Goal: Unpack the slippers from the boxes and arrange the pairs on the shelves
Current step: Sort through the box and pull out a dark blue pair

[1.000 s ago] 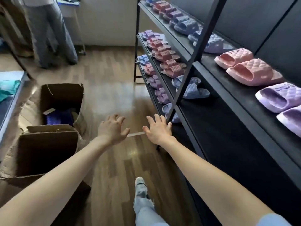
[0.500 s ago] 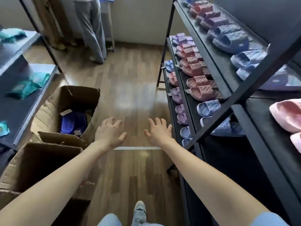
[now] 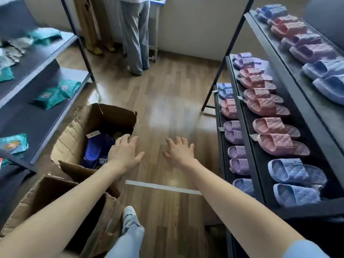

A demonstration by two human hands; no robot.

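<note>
An open cardboard box [image 3: 74, 131] stands on the floor at left, with dark blue slippers [image 3: 96, 148] inside. My left hand [image 3: 124, 151] hovers over the box's right edge, fingers spread, holding nothing. My right hand [image 3: 178, 152] is stretched out over the wooden floor, fingers spread and empty. The black shelf rack [image 3: 247, 138] on the right carries rows of pink slippers [image 3: 279, 144], purple slippers [image 3: 234, 135] and light blue slippers [image 3: 294, 174] in pairs.
A second open cardboard box [image 3: 46, 192] stands nearer me at lower left. A grey shelf unit [image 3: 46, 116] with teal packets is on the left. A person [image 3: 135, 34] stands at the back. My foot [image 3: 129, 213] is on the floor by a white tape strip [image 3: 163, 187].
My view has swung left, away from the rack and towards the boxes. Both hands have moved left with it, and my left hand is now over the box's edge.
</note>
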